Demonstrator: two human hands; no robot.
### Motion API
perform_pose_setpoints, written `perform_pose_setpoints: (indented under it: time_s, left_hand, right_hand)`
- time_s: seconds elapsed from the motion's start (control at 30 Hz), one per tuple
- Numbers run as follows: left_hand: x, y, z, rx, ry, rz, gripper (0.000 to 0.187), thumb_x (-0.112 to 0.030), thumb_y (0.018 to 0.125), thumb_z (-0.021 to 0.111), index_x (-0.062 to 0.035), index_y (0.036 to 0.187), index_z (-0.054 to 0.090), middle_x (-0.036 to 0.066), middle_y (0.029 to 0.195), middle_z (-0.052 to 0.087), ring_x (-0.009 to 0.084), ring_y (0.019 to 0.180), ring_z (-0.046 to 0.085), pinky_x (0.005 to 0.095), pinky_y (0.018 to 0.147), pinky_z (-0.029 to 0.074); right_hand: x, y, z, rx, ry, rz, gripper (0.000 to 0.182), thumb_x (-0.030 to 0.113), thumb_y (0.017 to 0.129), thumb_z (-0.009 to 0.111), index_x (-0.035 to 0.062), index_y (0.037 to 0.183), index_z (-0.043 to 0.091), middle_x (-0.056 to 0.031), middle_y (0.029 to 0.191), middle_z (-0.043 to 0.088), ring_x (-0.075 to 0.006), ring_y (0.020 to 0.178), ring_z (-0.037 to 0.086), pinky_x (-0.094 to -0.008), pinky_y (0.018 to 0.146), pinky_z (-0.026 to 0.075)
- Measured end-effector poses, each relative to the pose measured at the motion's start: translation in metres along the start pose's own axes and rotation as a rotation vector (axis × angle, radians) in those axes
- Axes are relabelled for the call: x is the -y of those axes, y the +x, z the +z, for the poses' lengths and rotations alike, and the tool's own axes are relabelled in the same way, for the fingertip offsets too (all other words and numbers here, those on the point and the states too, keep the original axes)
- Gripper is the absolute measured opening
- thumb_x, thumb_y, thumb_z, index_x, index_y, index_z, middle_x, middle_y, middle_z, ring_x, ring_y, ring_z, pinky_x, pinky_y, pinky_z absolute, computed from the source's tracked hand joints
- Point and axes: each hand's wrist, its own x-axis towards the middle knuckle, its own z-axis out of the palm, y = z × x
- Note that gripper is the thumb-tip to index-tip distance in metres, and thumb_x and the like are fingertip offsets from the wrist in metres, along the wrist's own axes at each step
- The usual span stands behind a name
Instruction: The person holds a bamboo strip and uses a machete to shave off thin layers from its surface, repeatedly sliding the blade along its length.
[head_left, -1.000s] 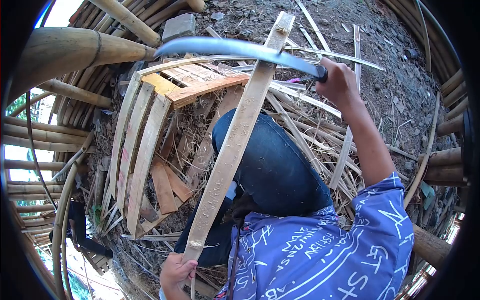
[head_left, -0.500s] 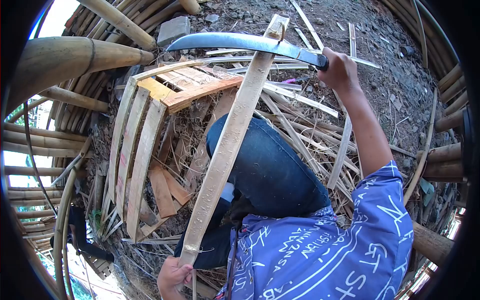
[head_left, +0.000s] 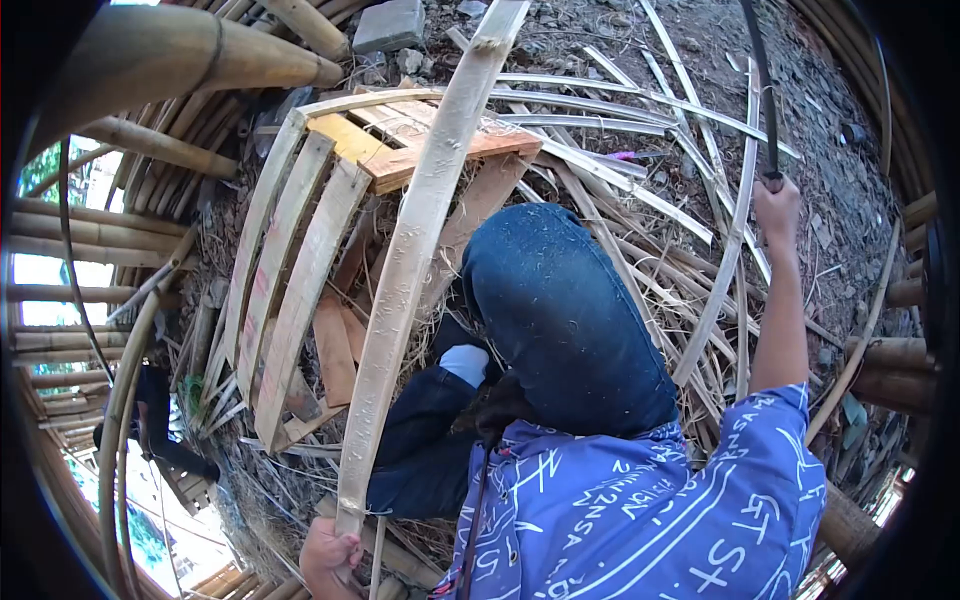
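A long split bamboo strip (head_left: 405, 250), pale inner side showing, rises diagonally from my left hand (head_left: 330, 552). That hand is closed round its lower end, and the far end leans past the wooden crate. Out to the right, my right hand (head_left: 777, 212) grips the handle of a machete (head_left: 765, 90). The machete's dark blade is seen nearly edge-on, pointing away from me and apart from the bamboo strip. A raised node shows near the strip's upper end.
A slatted wooden crate (head_left: 300, 290) stands left of my bent knee (head_left: 560, 300). Loose bamboo strips (head_left: 600, 108) and shavings cover the ground ahead and right. A grey block (head_left: 389, 25) lies at the back. Thick bamboo poles (head_left: 180, 60) frame the left; another person (head_left: 155, 430) is partly visible beyond.
The machete has moved off the bamboo strip's upper end, swinging right and turning to point away. My right arm has shifted right; my left hand keeps its hold on the strip.
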Motion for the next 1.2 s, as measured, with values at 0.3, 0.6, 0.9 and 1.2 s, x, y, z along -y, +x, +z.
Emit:
perform_pose_setpoints:
  time_s: [0.3, 0.6, 0.9, 1.2]
  left_hand:
    - [-0.104, 0.014, 0.070, 0.043, 0.344, 0.049, 0.054, -0.048, 0.088, 0.062, 0.0000, 0.066, 0.052, 0.007, 0.051, 0.051, 0.0143, 0.041, 0.051, 0.0268, 0.036, 0.040]
    - [-0.127, 0.073, 0.101, 0.614, -0.064, 0.060, 0.049, -0.041, 0.080, 0.075, -0.0085, 0.063, 0.043, 0.001, 0.052, 0.048, 0.0090, 0.044, 0.048, 0.0213, 0.042, 0.039]
    - [-0.187, 0.082, 0.169, 0.051, 0.730, 0.586, 0.043, -0.002, 0.068, 0.056, -0.0011, 0.107, 0.040, 0.005, 0.074, 0.046, 0.0153, 0.069, 0.049, 0.0280, 0.064, 0.040]
    - [-0.227, 0.085, 0.223, -0.097, 0.990, 0.734, 0.045, -0.006, 0.076, 0.055, -0.0006, 0.116, 0.035, 0.027, 0.087, 0.056, 0.0494, 0.083, 0.056, 0.0527, 0.074, 0.043]
  right_hand:
    - [0.098, -0.094, -0.024, 0.277, 0.543, 0.007, 0.007, 0.002, 0.076, 0.058, 0.0038, 0.072, 0.053, 0.0048, 0.055, 0.044, -0.0052, 0.048, 0.039, -0.0258, 0.045, 0.027]
    - [0.159, -0.145, -0.031, 0.370, 0.385, -0.427, 0.016, 0.008, 0.067, 0.066, 0.0040, 0.081, 0.057, -0.0177, 0.066, 0.060, -0.0374, 0.063, 0.062, -0.0436, 0.056, 0.047]
    - [0.170, -0.151, -0.044, 0.380, 0.331, -0.500, 0.017, 0.007, 0.067, 0.064, 0.0039, 0.082, 0.057, -0.0180, 0.069, 0.061, -0.0388, 0.067, 0.062, -0.0451, 0.058, 0.048]
    - [0.165, -0.151, -0.052, 0.429, 0.378, -0.412, 0.017, 0.006, 0.068, 0.063, 0.0035, 0.084, 0.057, -0.0191, 0.070, 0.060, -0.0389, 0.067, 0.062, -0.0452, 0.058, 0.047]
